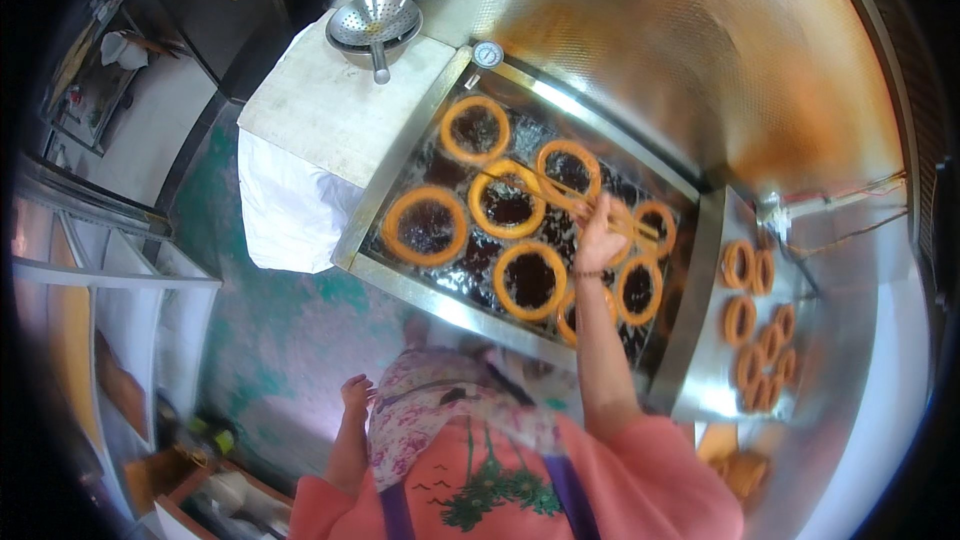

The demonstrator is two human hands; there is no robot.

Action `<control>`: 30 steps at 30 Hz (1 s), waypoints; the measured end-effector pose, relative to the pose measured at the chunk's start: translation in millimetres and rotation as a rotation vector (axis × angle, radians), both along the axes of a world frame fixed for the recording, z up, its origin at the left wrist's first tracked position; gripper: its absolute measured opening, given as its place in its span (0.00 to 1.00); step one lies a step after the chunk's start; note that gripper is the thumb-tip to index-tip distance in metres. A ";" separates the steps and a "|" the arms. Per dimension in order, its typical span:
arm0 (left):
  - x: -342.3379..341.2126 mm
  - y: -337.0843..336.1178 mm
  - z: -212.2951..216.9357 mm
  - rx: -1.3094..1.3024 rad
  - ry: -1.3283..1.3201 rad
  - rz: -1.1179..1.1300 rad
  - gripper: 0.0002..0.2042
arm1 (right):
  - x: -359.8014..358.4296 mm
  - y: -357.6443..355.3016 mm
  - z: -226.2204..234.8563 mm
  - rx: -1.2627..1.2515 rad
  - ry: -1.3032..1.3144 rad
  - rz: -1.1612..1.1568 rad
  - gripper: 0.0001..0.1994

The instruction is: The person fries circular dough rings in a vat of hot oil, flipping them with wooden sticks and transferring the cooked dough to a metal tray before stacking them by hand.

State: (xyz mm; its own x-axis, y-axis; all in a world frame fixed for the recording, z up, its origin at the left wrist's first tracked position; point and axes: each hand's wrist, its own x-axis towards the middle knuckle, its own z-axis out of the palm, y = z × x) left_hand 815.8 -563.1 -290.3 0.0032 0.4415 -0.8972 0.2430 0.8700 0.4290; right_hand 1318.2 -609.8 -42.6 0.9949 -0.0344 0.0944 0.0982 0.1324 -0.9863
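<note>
My right hand point(598, 238), wearing a bead bracelet, is closed around a pair of long cooking chopsticks point(562, 198). They reach out on both sides of it, above a wide metal fryer point(440, 312) of dark, bubbling oil. Several golden dough rings float there; the chopsticks' left part passes over a bright yellow ring point(478, 202) near the middle. One ring point(390, 228) lies at the fryer's left side, and another point(502, 280) nearer to me. The right hand and arm partly cover some rings. Down beside my flowered apron point(420, 420), my left hand point(357, 392) hangs with fingers loosely apart, holding nothing.
Left of the fryer, a perforated metal strainer point(375, 20) rests in a bowl on a white-covered table point(300, 100). A dial thermometer point(487, 54) sits at the fryer's far corner. Browned rings point(738, 265) lie on a metal tray point(700, 400) at right. White shelves point(130, 275) stand far left.
</note>
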 end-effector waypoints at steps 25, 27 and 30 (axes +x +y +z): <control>36.7 35.9 -2.1 0.082 -0.095 -0.198 0.17 | -19.1 24.3 1.8 -0.059 -0.035 0.047 0.10; 33.9 37.4 0.9 0.080 -0.065 -0.217 0.17 | -13.6 32.2 -4.9 -0.038 -0.037 0.039 0.10; 25.5 38.2 -4.2 0.054 -0.064 -0.168 0.17 | -4.8 41.3 -16.4 -0.145 -0.084 -0.009 0.09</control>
State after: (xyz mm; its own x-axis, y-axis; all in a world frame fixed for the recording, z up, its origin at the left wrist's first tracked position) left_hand 841.3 -525.0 -294.4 0.1372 0.4778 -0.8677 0.3536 0.7946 0.4935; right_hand 1313.5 -568.4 -59.0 0.9830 -0.0232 0.1821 0.1818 -0.0122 -0.9833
